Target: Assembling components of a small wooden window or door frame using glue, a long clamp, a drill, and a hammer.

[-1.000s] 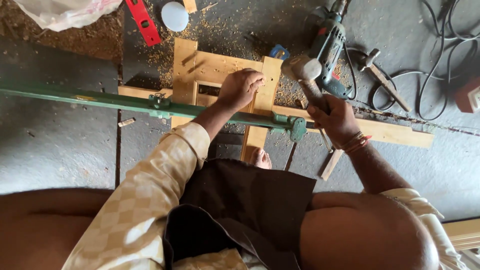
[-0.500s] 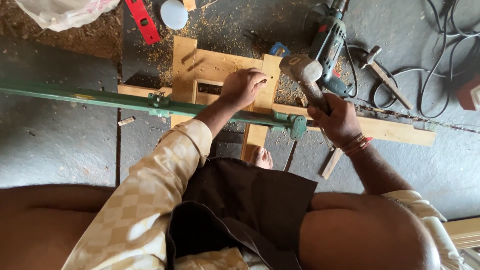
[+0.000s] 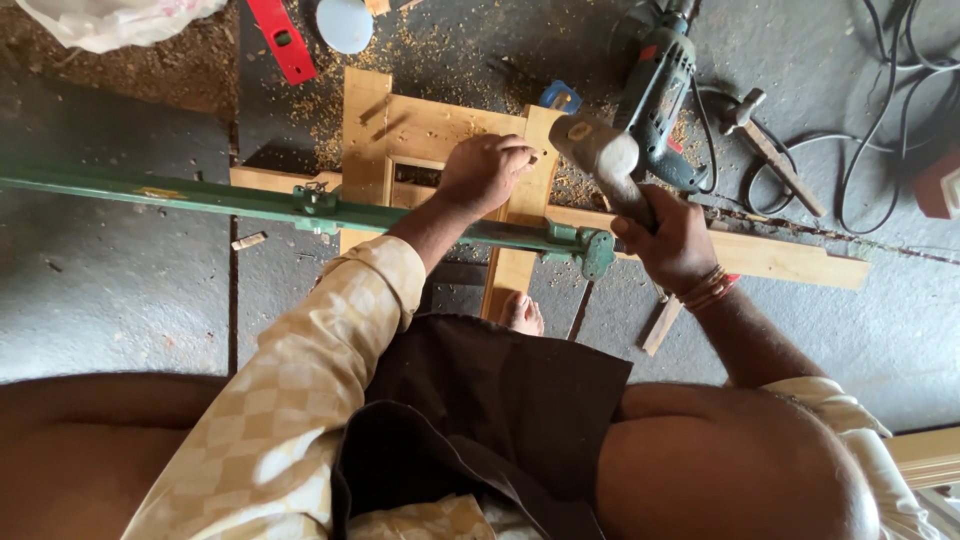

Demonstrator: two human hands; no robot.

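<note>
1. While the person crouches over it, the concrete floor (image 3: 120, 300) takes up most of the view, with sawdust thick near the top.
2. A long green bar clamp (image 3: 200, 197) runs in from the left edge. It crosses the wooden frame (image 3: 440, 125) and ends in a clamp head (image 3: 597, 250) against the frame's right upright.
3. The wooden frame lies flat on the floor in the upper middle, and a long plank (image 3: 780, 258) reaches out from it to the right.
4. A crumpled white plastic bag (image 3: 110, 20) sits in the top-left corner. It is the only wrapping in view, and no label or sign shows on it.
5. A teal power drill (image 3: 655, 85) lies just beyond the frame, with black cables (image 3: 880, 90) looping to its right.
6. The right hand (image 3: 675, 240) is wrapped fully around the handle of a hammer (image 3: 595, 150). The hammer's head is raised above the frame's right upright.
7. The left hand (image 3: 485, 170) rests on the frame with its fingers curled closed and the tips at the upright's edge. I cannot tell whether they pinch anything small.
8. By my reading, the step in hand is hammering at that joint. A blow there calls for a square aim at the upright, with the left fingertips well clear.
9. A red spirit level (image 3: 282, 40) lies slanted above the frame.
10. A second hammer (image 3: 765, 145) lies right of the drill.
11. A pale round disc (image 3: 345, 22) sits at the top edge.
12. A small blue block (image 3: 562, 97) touches the frame's top right corner.
</note>
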